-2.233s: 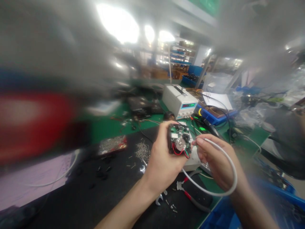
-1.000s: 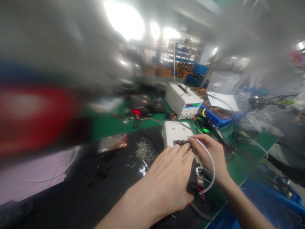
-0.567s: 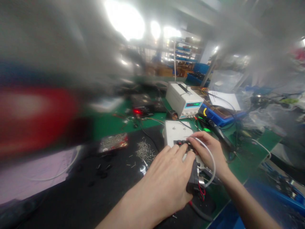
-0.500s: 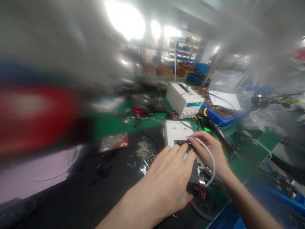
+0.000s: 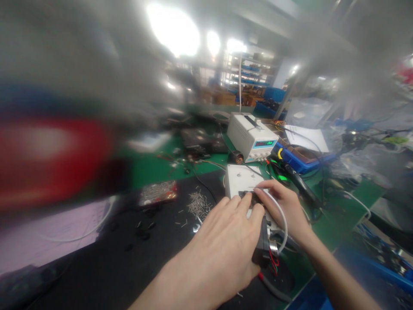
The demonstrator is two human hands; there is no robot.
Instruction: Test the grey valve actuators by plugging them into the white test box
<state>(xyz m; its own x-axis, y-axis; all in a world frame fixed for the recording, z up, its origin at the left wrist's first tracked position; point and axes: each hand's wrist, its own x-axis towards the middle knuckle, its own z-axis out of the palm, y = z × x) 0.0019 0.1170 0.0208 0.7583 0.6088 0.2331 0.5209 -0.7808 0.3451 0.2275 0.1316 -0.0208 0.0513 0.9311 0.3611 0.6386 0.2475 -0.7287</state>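
My left hand (image 5: 230,234) is wrapped over a black device (image 5: 262,254) with a round metal connector and thin red and green wires at its near end. Most of the device is hidden under this hand. My right hand (image 5: 285,204), thumb and fingers pinched, grips a light grey cable (image 5: 281,211) near its end. That cable bows down to the metal connector. Both hands meet over the near part of a white box (image 5: 242,175) with two small round fittings on its top.
A bench power supply (image 5: 253,137) with a lit display stands behind. On the black mat lie a heap of small metal pins (image 5: 198,204), a wrench (image 5: 196,228) and a bag of metal parts (image 5: 158,192). A blue tray (image 5: 298,163) sits at right, pink paper (image 5: 71,228) at left.
The view has shifted slightly, while both hands keep nearly the same hold. A red light on a black unit at the back no longer shows.
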